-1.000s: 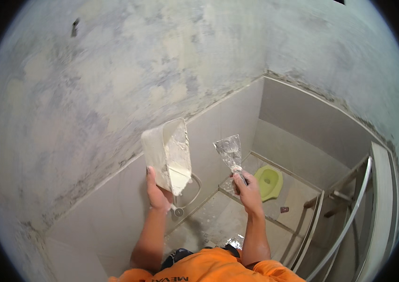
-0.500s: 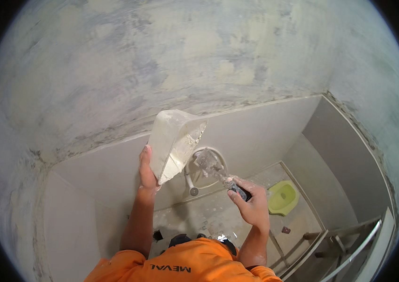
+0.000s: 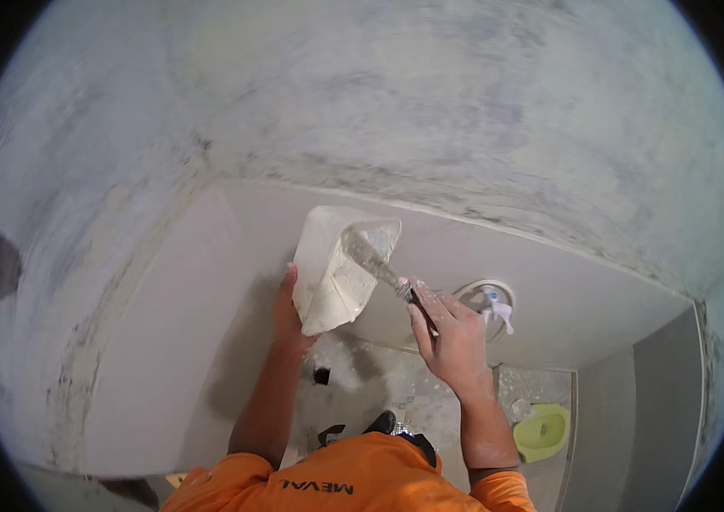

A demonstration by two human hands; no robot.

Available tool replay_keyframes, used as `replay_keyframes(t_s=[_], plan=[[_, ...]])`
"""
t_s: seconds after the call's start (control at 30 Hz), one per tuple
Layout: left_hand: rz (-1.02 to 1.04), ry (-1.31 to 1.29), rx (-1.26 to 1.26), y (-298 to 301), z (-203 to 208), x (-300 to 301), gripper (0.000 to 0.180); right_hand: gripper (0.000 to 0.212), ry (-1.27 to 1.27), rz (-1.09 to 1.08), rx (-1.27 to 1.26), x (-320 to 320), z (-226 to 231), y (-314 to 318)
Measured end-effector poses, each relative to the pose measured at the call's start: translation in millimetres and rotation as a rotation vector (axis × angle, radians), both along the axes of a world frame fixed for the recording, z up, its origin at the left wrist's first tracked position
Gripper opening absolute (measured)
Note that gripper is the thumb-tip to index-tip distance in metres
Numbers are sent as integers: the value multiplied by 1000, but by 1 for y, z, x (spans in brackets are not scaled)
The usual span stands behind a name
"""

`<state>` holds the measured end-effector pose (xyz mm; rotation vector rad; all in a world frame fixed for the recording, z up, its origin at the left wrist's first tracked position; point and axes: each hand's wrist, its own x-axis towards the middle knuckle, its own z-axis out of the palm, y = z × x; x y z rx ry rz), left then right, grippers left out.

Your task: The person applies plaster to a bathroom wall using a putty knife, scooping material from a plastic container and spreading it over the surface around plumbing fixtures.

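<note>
A white, cut-open plastic container (image 3: 315, 264) smeared with pale putty is held up in front of the wall. My left hand (image 3: 291, 314) grips it from its left and lower side, thumb along the outer wall. My right hand (image 3: 451, 337) is closed round the dark handle of a putty knife (image 3: 370, 260). The knife's putty-covered blade reaches into the container's open side. Whether the blade presses on the inner wall I cannot tell.
Patchy putty-coated wall (image 3: 430, 102) rises above smooth grey panels (image 3: 166, 341). A white tap (image 3: 496, 309) with a coiled hose sticks out right of my right hand. Below lie the floor with a square dark hole (image 3: 321, 375) and a yellow-green squat toilet (image 3: 541, 433).
The view has swung left. The putty knife has gone from below and beside the container to inside its opening, and the container's opening is turned more toward me.
</note>
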<state>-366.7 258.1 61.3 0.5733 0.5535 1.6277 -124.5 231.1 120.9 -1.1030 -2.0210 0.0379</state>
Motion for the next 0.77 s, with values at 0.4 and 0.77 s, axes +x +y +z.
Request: replay_keyframes(t_s=[0.4, 0.77], plan=[[294, -214, 141, -204, -1, -283, 49, 44, -109, 239, -26, -314, -50, -166], [500, -67, -94, -230, -16, -319, 67, 39, 267, 239, -482, -387, -60, -230]])
